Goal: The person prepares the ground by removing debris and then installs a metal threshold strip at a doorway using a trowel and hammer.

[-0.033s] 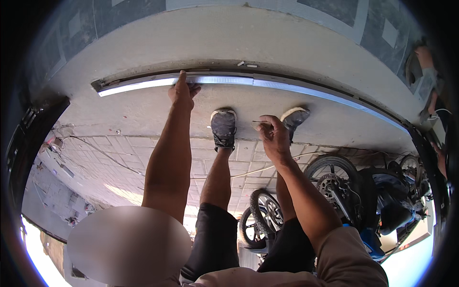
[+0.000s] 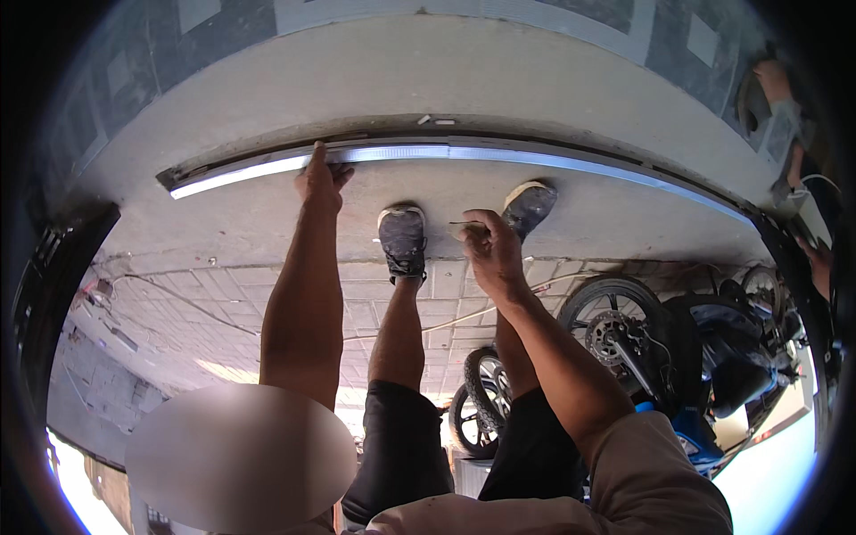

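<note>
A long, shiny metal strip (image 2: 392, 153) runs across the concrete floor in front of my feet, bending with the lens. My left hand (image 2: 321, 183) grips its left part, the thumb over the upper edge and the other fingers spread along the near side. Between my right hand's (image 2: 493, 259) thumb and fingers is pinched a thin, dark, pin-like piece (image 2: 462, 223), too small to name surely. That hand hovers apart from the strip, between my left shoe (image 2: 402, 234) and right shoe (image 2: 530, 205).
Two small white pieces (image 2: 443, 122) lie beyond the strip. Motorcycles (image 2: 615, 330) stand on brick paving (image 2: 223, 303) at the lower right. A cable (image 2: 192, 301) crosses the paving. Another person's hand (image 2: 774, 82) shows at the far right. Dark door frames bound both sides.
The whole view has shifted slightly, so the strip, shoes and hands sit a little farther left. Both hands keep their holds.
</note>
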